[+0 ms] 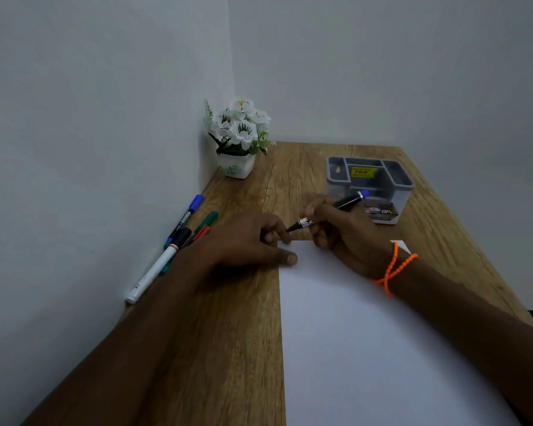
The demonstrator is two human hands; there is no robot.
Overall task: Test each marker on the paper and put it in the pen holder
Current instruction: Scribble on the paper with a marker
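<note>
A black marker with a blue end is held in my right hand, its uncapped tip pointing left and down just above the far edge of the white paper. My left hand rests at the paper's far left corner, fingers curled around something small and dark, probably the cap. The grey pen holder stands behind my right hand; no marker shows in its compartments. Several other markers lie in a bunch by the left wall, among them a white one.
A small pot of white flowers stands in the far corner of the wooden table. Walls close the table on the left and back. The table's right edge runs near the pen holder.
</note>
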